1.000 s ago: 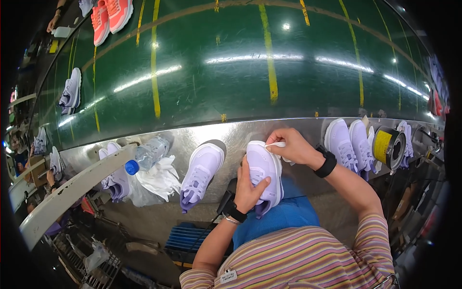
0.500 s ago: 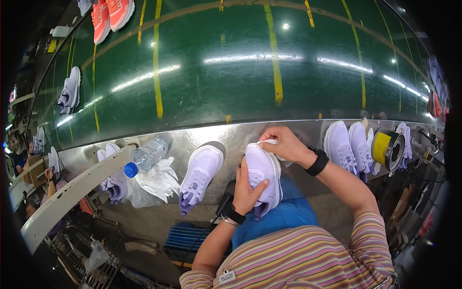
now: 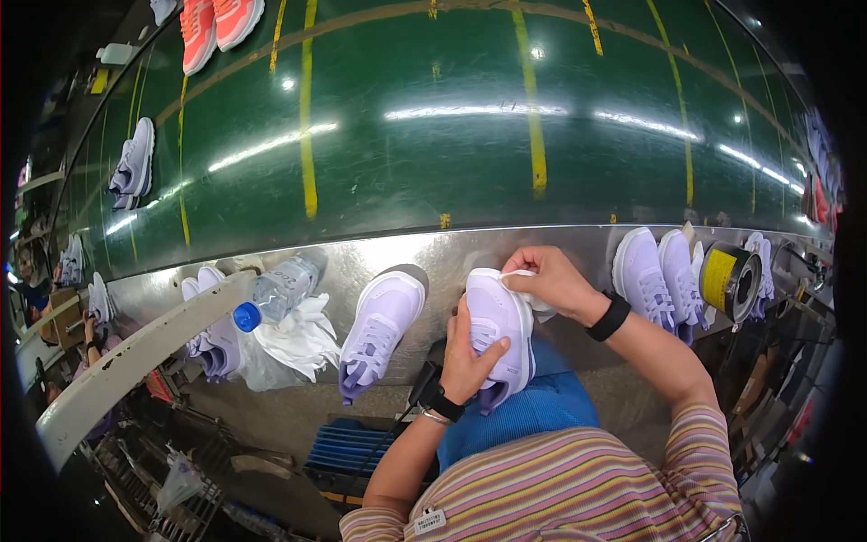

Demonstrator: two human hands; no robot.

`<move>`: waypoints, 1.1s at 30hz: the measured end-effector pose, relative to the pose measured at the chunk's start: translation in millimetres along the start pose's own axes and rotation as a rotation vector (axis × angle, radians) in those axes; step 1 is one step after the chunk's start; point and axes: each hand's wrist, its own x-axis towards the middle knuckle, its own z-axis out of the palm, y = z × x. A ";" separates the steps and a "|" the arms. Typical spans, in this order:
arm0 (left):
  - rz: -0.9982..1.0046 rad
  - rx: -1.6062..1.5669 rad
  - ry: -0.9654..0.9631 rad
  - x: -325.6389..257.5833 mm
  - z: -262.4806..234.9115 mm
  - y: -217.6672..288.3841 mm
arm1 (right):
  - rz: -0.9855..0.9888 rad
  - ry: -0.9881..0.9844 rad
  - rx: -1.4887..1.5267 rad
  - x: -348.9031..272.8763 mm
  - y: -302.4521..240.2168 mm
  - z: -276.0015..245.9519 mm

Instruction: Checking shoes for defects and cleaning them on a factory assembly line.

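Observation:
A lilac sneaker (image 3: 497, 316) is held toe-away in front of me, partly over the metal ledge. My left hand (image 3: 471, 357) wraps round its side, with the thumb across the laces. At the toe, my right hand (image 3: 551, 285) pinches a white cloth (image 3: 519, 275) against the upper near the sole edge. Part of the cloth is hidden under my fingers. Another lilac sneaker (image 3: 384, 316) stands on the ledge just left, apart from my hands.
The green belt (image 3: 415, 172) with yellow lines runs beyond the metal ledge (image 3: 433, 248). A bottle (image 3: 284, 282), white cloths (image 3: 302, 336) and a pale curved bar (image 3: 144, 366) are at left. Lilac sneakers (image 3: 641, 271) and a yellow-labelled can (image 3: 730, 280) stand at right. Coral sneakers (image 3: 199, 36) lie far left.
My right hand with the cloth has shifted slightly right and nearer along the toe. The yellow belt lines have drifted right, and the coral sneakers sit a little farther up.

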 end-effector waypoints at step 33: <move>-0.017 -0.102 -0.023 -0.6 -3.5 3.5 | -0.013 0.137 0.358 0.9 11.4 26.3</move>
